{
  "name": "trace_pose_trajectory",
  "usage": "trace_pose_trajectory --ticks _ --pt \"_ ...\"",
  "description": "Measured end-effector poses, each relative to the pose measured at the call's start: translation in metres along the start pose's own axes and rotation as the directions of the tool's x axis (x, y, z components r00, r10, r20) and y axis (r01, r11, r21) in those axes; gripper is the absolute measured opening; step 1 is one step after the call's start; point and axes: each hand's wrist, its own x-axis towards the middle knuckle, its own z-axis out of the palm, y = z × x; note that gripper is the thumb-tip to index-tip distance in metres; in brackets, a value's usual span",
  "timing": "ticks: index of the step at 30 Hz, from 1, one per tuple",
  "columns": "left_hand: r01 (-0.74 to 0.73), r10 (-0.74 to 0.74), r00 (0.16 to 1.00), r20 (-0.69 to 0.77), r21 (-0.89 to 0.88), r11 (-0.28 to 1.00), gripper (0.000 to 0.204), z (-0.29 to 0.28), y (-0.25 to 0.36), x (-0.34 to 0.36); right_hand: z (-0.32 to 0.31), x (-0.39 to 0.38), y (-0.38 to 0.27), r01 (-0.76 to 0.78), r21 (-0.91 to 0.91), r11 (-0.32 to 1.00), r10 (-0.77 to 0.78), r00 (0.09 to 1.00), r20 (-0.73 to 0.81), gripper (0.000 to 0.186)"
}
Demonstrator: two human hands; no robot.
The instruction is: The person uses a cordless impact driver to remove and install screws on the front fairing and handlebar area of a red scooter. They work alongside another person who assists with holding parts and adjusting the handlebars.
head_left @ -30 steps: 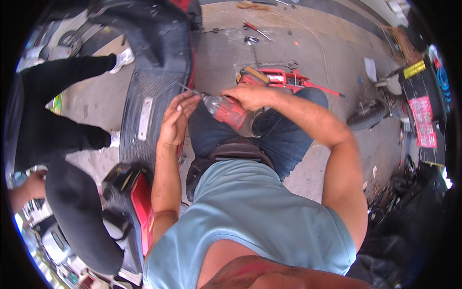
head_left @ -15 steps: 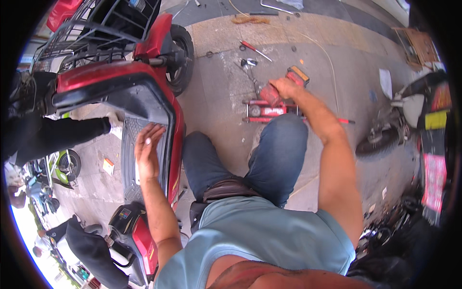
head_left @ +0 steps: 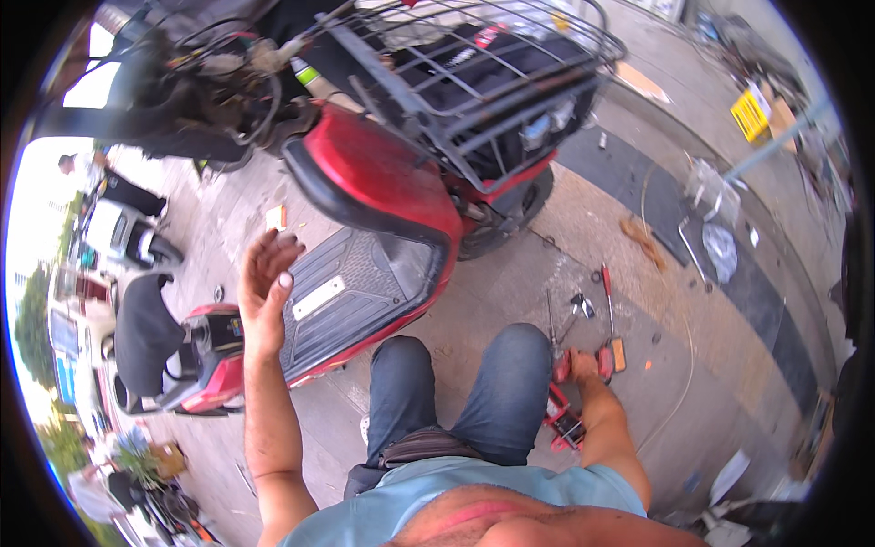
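My left hand [head_left: 264, 296] is raised over the edge of the red scooter's ridged footboard [head_left: 360, 283]. Its fingers are loosely bent and apart, holding nothing; whether it touches the scooter I cannot tell. Beyond my right knee, my right hand [head_left: 583, 367] is wrapped round the grip of a red cordless power tool [head_left: 604, 359], which has an orange-and-dark battery at its end. The tool is low, close to a red floor jack [head_left: 563, 421], partly hidden by my forearm. A red-handled screwdriver [head_left: 608, 292] lies on the paving ahead of it.
The scooter's wire basket [head_left: 510, 100] with dark bags inside stands out ahead. A bent metal bar [head_left: 690, 246], a clear plastic bag [head_left: 720, 253] and an orange-brown piece [head_left: 643, 242] lie on the ground. Another scooter's dark seat [head_left: 149, 319] is at the left.
My view has swung left, bringing more of the scooter and street in. The power tool stays in my right hand, now nearer the picture's right. My left hand stays raised with nothing in it.
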Motion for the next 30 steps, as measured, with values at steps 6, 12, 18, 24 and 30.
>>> trace_pose_trajectory --ticks 6,12,18,24,30 --pt "-0.275 0.291 0.914 -0.282 0.097 0.957 0.066 -0.005 0.064 0.041 -0.065 0.017 -0.014 0.095 0.160 0.983 -0.064 0.980 -0.188 0.049" --pt "-0.406 0.501 0.814 -0.293 0.330 0.852 0.075 -0.022 0.116 0.072 -0.457 -0.088 -0.150 0.695 0.147 0.703 -0.012 0.219 -0.976 0.035" --pt "-0.444 0.665 0.737 -0.119 0.657 0.609 0.080 -0.039 0.155 0.098 -0.668 -0.134 -0.229 0.994 -0.040 0.101 0.085 -0.049 -0.995 0.036" --pt "-0.359 0.536 0.835 -0.123 0.616 0.701 0.097 -0.028 0.181 0.089 -0.722 -0.099 -0.263 0.955 0.291 0.048 -0.126 0.295 -0.947 0.029" --pt "-0.395 0.681 0.731 0.039 0.839 0.376 0.095 -0.030 0.163 0.087 -0.738 -0.109 -0.270 0.804 0.594 -0.019 0.000 0.594 -0.804 0.038"
